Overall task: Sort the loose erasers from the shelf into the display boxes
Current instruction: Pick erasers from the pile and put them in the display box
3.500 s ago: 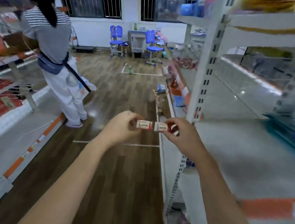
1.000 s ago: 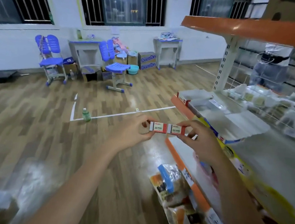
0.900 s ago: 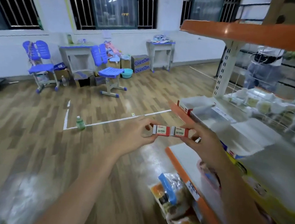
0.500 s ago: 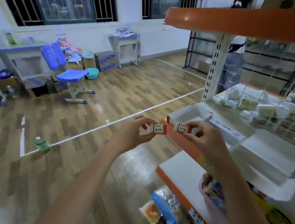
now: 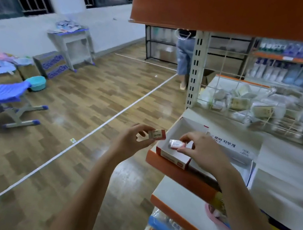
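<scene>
Shelving: steel store unit with orange edge strips [image 5: 183,173], at the right; wire basket [image 5: 261,111] of wrapped goods at the back of the middle shelf.
Floor: wood-pattern boards [image 5: 83,106] crossed by a white tape line.
Furniture: blue chair [image 5: 9,97] at far left; small white table [image 5: 71,42] against the wall.
Bystander: person in light jeans [image 5: 184,59] standing beyond the shelf upright.
Display box: open red-and-white carton [image 5: 172,156] at the shelf's front corner, lid with Korean print folded back.
Right hand [image 5: 205,152]: over the carton, grip narrow, fingertips pinching a wrapped eraser [image 5: 176,144] inside the box opening.
Left hand [image 5: 133,143]: off the shelf edge over the floor, grip narrow, pinching a red-sleeved eraser [image 5: 156,134] just beside the carton, apart from it.
</scene>
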`<state>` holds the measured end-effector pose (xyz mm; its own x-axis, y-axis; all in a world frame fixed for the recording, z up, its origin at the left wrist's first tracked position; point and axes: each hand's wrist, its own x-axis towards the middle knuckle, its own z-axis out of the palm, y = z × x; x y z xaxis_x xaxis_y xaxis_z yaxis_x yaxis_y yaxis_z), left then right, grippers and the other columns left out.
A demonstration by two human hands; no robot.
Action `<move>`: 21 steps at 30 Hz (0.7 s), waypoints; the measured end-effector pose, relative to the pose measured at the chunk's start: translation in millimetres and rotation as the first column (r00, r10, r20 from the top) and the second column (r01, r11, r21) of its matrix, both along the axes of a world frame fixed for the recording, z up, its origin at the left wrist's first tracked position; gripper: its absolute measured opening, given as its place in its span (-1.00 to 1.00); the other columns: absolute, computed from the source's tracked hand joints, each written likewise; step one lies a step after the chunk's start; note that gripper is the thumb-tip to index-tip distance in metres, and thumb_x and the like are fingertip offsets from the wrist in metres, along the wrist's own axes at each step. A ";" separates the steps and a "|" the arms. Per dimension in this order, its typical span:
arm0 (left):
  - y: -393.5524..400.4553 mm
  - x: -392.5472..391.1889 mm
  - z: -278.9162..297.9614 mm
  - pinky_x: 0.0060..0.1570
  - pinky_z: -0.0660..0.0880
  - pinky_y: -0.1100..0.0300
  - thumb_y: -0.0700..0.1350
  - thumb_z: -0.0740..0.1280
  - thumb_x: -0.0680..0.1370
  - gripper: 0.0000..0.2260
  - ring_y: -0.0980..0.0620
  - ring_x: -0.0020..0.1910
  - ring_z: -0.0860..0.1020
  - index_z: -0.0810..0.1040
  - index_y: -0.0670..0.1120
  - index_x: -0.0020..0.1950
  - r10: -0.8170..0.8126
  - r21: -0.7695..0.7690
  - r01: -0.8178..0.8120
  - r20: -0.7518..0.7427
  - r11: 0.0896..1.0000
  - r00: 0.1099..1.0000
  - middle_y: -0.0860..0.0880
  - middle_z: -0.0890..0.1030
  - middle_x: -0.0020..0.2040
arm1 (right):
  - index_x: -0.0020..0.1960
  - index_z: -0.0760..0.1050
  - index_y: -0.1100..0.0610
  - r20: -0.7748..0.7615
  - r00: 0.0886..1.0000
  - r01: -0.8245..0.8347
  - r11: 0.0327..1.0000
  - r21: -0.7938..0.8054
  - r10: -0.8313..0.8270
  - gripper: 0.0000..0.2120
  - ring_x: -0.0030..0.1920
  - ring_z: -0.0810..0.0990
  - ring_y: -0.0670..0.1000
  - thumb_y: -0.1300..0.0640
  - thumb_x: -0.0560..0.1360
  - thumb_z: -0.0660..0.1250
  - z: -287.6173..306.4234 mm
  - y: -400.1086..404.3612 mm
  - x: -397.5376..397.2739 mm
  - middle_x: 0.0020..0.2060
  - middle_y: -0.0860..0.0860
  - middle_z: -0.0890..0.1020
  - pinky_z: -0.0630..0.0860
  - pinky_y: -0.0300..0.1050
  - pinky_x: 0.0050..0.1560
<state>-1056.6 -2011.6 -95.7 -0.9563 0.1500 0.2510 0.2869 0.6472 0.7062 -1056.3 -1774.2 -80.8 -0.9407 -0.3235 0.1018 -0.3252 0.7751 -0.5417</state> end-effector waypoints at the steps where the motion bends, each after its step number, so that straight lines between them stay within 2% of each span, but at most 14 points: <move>1: -0.3 -8.0 -3.1 -0.17 0.41 0.35 -0.17 0.47 0.43 -0.71 0.16 -0.08 0.53 0.55 0.15 0.06 -0.022 0.017 0.022 0.009 1.000 1.000 0.14 0.57 -0.01 | 0.06 0.52 -0.07 0.009 1.000 0.008 1.000 0.016 -0.008 -0.78 -0.19 0.39 -0.23 -0.08 0.45 0.37 -0.3 -3.0 -1.0 -0.05 -0.16 0.54 0.30 -0.31 -0.25; 5: 0.7 -35.7 -10.1 -0.18 0.37 0.47 -0.17 0.47 0.43 -0.61 0.27 -0.12 0.50 0.48 0.31 0.01 -0.107 0.048 0.107 0.005 0.993 0.994 0.26 0.55 -0.06 | 0.05 0.52 -0.03 0.050 0.997 0.049 0.998 0.051 -0.052 -0.79 -0.16 0.40 -0.18 -0.07 0.45 0.37 -1.2 -15.9 -6.7 -0.04 -0.13 0.54 0.34 -0.23 -0.16; 11: 8.8 -79.9 -19.1 -0.18 0.40 0.43 -0.16 0.45 0.44 -0.71 0.23 -0.11 0.50 0.55 0.10 0.10 -0.277 0.069 0.272 0.067 0.960 0.959 0.10 0.58 0.01 | 0.13 0.51 0.00 0.157 0.980 0.094 0.979 0.180 -0.123 -0.71 -0.09 0.42 -0.14 -0.07 0.46 0.37 -1.9 -30.7 -16.5 0.06 -0.08 0.53 0.33 -0.26 -0.14; 14: 12.8 -94.3 -23.8 -0.18 0.40 0.43 -0.13 0.44 0.45 -0.72 0.25 -0.09 0.49 0.57 0.03 0.15 -0.344 0.066 0.339 0.097 0.939 0.934 0.11 0.57 0.03 | 0.16 0.50 0.02 0.217 0.963 0.116 0.972 0.204 -0.161 -0.68 -0.07 0.42 -0.15 -0.07 0.46 0.37 -1.9 -35.1 -18.0 0.09 -0.08 0.53 0.32 -0.27 -0.13; 17: 16.8 -101.5 -27.9 -0.17 0.41 0.44 -0.13 0.45 0.44 -0.72 0.28 -0.08 0.49 0.54 0.08 0.11 -0.385 0.096 0.376 0.107 0.922 0.917 0.18 0.54 0.01 | 0.15 0.50 0.01 0.245 0.949 0.148 0.967 0.206 -0.197 -0.68 -0.06 0.46 -0.13 -0.08 0.45 0.37 -2.3 -41.7 -19.3 0.06 -0.08 0.54 0.36 -0.26 -0.14; 21: 16.2 -106.3 -33.9 -0.16 0.41 0.48 -0.11 0.45 0.43 -0.70 0.32 -0.07 0.49 0.50 0.21 0.04 -0.430 0.103 0.420 0.111 0.902 0.896 0.23 0.53 -0.04 | 0.16 0.49 0.02 0.287 0.935 0.153 0.968 0.200 -0.207 -0.70 0.00 0.48 -0.08 -0.06 0.47 0.34 -4.7 -50.8 -21.5 0.06 -0.06 0.53 0.44 -0.19 -0.03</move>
<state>-1162.9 -1995.4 -129.6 -0.8300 0.5350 0.1577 0.4272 0.4279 0.7965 -1077.8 -1824.9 -85.5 -0.9618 -0.1330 -0.2395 -0.0126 0.8948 -0.4462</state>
